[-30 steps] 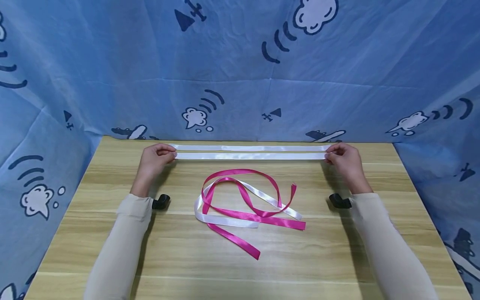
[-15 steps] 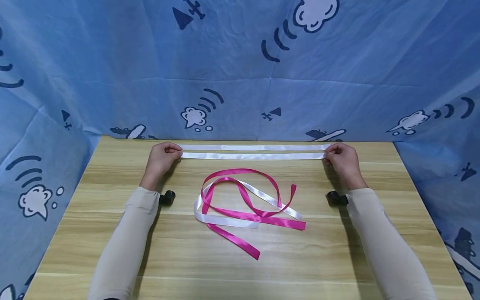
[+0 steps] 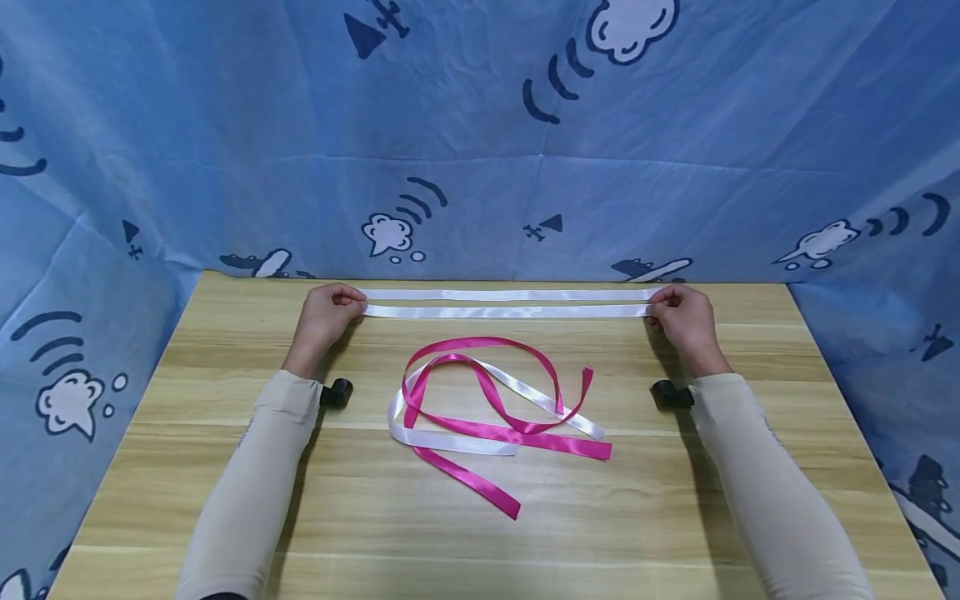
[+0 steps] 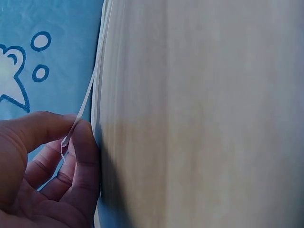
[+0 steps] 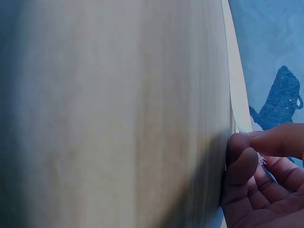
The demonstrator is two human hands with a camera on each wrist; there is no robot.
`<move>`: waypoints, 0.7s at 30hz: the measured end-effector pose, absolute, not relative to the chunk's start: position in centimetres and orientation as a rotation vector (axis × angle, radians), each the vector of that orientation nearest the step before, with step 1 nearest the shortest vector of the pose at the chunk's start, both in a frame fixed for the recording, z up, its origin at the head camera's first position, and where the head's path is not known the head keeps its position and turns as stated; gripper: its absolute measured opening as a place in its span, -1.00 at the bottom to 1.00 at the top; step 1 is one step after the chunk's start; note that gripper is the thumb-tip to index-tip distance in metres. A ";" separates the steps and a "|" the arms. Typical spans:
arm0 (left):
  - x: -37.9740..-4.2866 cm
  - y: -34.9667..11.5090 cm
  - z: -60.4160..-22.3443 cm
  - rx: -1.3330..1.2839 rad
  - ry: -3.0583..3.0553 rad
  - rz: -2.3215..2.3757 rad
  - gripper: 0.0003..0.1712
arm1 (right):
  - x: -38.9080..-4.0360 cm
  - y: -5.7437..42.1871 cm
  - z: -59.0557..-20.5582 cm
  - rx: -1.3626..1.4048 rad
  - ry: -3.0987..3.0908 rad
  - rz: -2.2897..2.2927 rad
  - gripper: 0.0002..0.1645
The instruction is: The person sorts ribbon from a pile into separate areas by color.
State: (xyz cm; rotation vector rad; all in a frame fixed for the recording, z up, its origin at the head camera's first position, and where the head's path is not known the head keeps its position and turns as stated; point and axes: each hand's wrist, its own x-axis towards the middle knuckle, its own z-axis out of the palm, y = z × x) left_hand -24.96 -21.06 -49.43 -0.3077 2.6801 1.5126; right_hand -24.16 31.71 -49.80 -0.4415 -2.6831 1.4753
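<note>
Two straight white satin ribbons, a front one and a back one, run parallel from hand to hand near the table's far edge. My left hand pinches a ribbon end between thumb and finger; in the left wrist view the pinched ribbon leads away from the fingertips. At the other end my right hand pinches a white ribbon, its frayed tip showing past the fingers in the right wrist view. I cannot tell which of the two ribbons is held.
In the middle of the wooden table lies a loose tangle of pink ribbon and another white ribbon. A blue printed cloth hangs behind and at both sides. Black devices sit at the wrists.
My left hand has moved to the right, and my right hand slightly to the left, so the visible white stretch between them is shorter. The loose ribbons have not moved.
</note>
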 end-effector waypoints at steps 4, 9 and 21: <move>-25.0 -21.1 -49.4 -0.322 2.677 1.510 -0.78 | -24.2 31.7 -49.7 -0.451 -2.684 1.467 -0.93; -25.0 -21.1 -49.4 -0.327 2.678 1.522 -0.78 | -24.3 31.7 -49.8 -0.425 -2.712 1.414 -0.88; -25.0 -21.0 -49.5 -0.377 2.654 1.580 -0.78 | -24.3 31.7 -49.9 -0.429 -2.728 1.372 -0.92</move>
